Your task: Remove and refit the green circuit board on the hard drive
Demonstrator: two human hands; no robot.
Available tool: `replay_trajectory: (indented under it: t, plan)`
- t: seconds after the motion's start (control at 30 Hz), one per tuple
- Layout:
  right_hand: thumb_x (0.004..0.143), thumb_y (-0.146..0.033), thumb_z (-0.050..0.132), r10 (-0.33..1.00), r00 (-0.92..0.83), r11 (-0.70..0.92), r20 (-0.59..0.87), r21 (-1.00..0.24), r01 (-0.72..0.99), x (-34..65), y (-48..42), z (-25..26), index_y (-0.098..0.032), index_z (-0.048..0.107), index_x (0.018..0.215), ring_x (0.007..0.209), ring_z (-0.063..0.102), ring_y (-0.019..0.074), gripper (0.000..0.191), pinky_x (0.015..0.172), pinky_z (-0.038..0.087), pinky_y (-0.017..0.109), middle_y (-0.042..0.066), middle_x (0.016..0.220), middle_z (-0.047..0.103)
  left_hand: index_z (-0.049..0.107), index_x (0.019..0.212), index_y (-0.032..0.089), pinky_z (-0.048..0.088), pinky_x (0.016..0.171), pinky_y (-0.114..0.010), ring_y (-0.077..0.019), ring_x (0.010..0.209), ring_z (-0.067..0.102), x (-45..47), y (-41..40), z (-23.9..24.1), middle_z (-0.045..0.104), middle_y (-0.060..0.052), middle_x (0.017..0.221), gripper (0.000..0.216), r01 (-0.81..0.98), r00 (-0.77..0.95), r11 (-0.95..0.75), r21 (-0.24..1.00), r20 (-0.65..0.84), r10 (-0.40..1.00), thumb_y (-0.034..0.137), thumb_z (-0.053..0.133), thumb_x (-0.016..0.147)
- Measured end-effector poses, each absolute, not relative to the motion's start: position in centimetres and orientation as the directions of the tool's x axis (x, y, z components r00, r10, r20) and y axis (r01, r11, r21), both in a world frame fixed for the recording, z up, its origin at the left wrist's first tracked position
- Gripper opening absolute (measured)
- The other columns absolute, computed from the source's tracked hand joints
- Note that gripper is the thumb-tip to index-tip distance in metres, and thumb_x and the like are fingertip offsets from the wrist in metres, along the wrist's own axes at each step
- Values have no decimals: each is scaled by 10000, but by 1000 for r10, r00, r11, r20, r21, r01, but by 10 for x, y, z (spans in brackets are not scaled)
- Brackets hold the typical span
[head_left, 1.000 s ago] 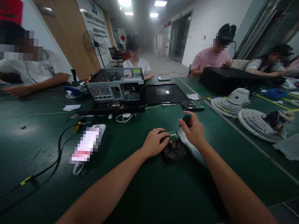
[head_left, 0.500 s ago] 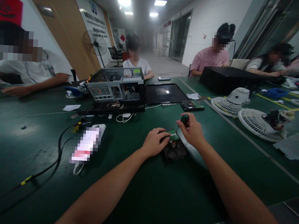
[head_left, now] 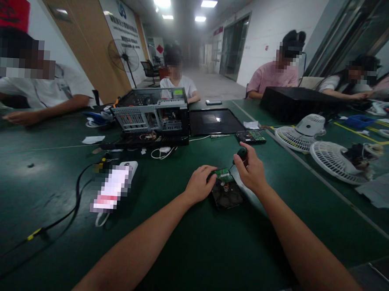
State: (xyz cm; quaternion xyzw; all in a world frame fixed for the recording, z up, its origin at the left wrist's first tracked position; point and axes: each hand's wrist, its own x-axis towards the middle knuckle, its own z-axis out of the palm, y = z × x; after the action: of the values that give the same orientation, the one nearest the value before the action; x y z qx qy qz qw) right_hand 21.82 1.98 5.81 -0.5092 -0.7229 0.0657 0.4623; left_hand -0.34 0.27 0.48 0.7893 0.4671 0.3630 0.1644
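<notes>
A hard drive lies on the green table with its green circuit board facing up at the far end. My left hand grips the drive's left edge, fingers along its far left corner. In my right hand is a screwdriver with a dark green handle, held tilted. Its shaft slants down toward the right edge of the circuit board; whether the tip touches is too small to tell.
Beyond the hands stand an opened computer case, a black side panel and a second hard drive. A phone and a black cable lie left. Fan parts sit right. Several people sit around the table.
My right hand and the screwdriver have shifted slightly right, off the middle of the board. My left fingers have drawn back from the board to the drive's left edge.
</notes>
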Motion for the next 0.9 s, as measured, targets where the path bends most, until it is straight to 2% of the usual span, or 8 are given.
replay_trajectory:
  t: [0.13, 0.3, 0.57, 0.8, 0.9]
  plan:
    - [996, -384, 487, 747, -108, 560, 656, -532, 635, 220, 21, 60, -240, 474, 1466, 944, 670, 249, 492, 868, 551, 433, 121, 1218, 675, 664, 1200, 203, 491, 1042, -399, -228, 1137, 637, -6, 8, 0, 708, -68, 1186, 290, 602, 140, -405, 689, 408, 902, 158, 486, 976]
    - [982, -362, 521, 728, -82, 576, 680, -542, 612, 218, 21, 62, -228, 484, 1447, 963, 700, 244, 486, 942, 544, 456, 113, 1196, 708, 672, 1128, 214, 528, 993, -375, -202, 1079, 678, -8, 12, -3, 736, -49, 1118, 302, 522, 65, -332, 786, 352, 934, 89, 452, 963]
    - [943, -410, 611, 730, -39, 568, 682, -574, 589, 214, 20, 60, -246, 489, 1344, 825, 694, 208, 450, 821, 581, 397, 76, 1067, 717, 684, 1095, 226, 535, 977, -381, -209, 1054, 682, -7, 11, -1, 738, -41, 1087, 278, 544, 78, -334, 770, 350, 934, 94, 496, 938]
    - [953, -345, 570, 688, -66, 598, 722, -513, 616, 215, 20, 59, -249, 503, 1390, 994, 693, 247, 452, 885, 593, 449, 116, 1213, 680, 688, 1098, 224, 533, 975, -384, -213, 1055, 674, -7, 11, -2, 736, -39, 1084, 286, 566, 89, -340, 751, 354, 931, 84, 507, 926]
    - [945, -325, 588, 671, -62, 609, 739, -501, 615, 215, 21, 58, -238, 506, 1395, 971, 699, 243, 466, 887, 596, 455, 118, 1206, 684, 689, 1096, 220, 531, 977, -387, -213, 1050, 670, -7, 11, -3, 736, -41, 1080, 288, 566, 90, -352, 746, 369, 925, 78, 509, 921]
